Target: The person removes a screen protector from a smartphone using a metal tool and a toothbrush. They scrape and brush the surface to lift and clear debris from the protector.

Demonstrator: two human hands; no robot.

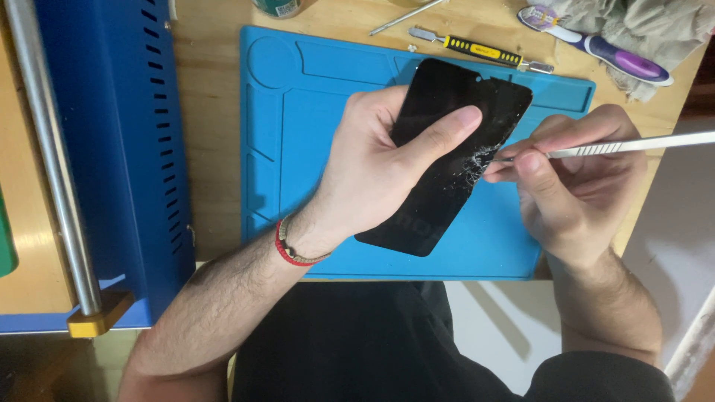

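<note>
Black phone screen point(447, 160) tilted above blue mat, cracked at right edge; flat metal tool point(633, 144) tip touching crack.

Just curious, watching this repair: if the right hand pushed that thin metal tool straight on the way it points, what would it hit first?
The right hand aims the metal tool leftward; its tip seems already at the cracked patch of the black phone screen, so the glass comes first. Beyond it likely lies the left hand's thumb, though depth is unclear.

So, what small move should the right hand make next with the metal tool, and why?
Probably slide the metal tool a little further under the cracked patch of the black phone screen: its tip sits at the shattered edge, and the left hand holds the screen tilted above the blue mat.
</note>
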